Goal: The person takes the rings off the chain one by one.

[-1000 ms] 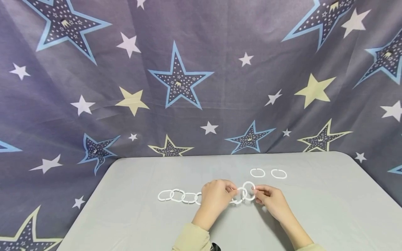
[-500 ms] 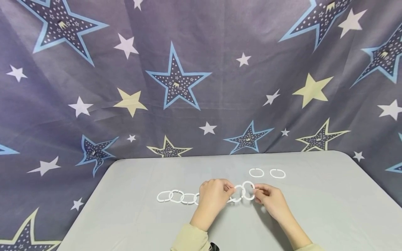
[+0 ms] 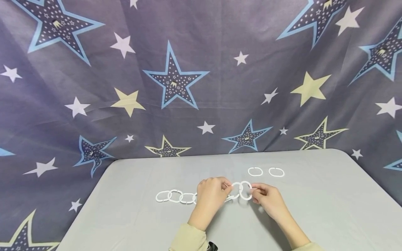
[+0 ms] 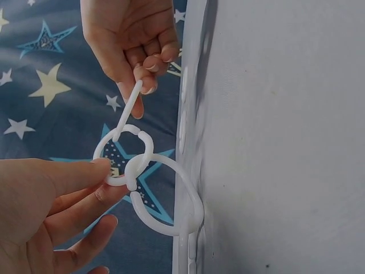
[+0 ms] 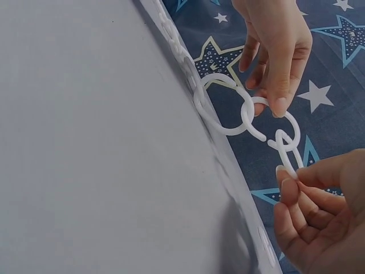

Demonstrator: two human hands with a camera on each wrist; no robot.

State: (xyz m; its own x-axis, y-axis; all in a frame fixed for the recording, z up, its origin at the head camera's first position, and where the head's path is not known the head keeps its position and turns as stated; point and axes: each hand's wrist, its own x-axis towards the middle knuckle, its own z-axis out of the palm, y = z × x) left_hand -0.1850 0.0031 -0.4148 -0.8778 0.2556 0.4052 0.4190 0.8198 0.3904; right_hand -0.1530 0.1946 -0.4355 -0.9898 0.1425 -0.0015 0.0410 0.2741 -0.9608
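Observation:
My left hand [image 3: 211, 193] pinches a white plastic link [image 4: 147, 142] of a chain between thumb and fingers. This link has a narrow gap in its side and is raised off the table. My right hand [image 3: 268, 198] pinches another white link [image 5: 285, 158] by its far end. In the right wrist view that link is hooked through the left-held one, close to its gap. From the left-held link, a further link [image 5: 212, 123] hangs toward the table. The rest of the chain [image 3: 181, 197] lies to the left, partly hidden behind my left hand.
Two loose white links, a left one [image 3: 255, 176] and a right one [image 3: 277, 176], lie on the grey table [image 3: 329, 195] beyond my right hand. A dark curtain [image 3: 220, 83] printed with stars hangs behind the table's back edge. A black band [image 3: 212, 246] sits at my left wrist.
The two links between my hands have shifted slightly left, and the left-held one stands a little higher. Both hands keep their pinch. The head view has drifted a little.

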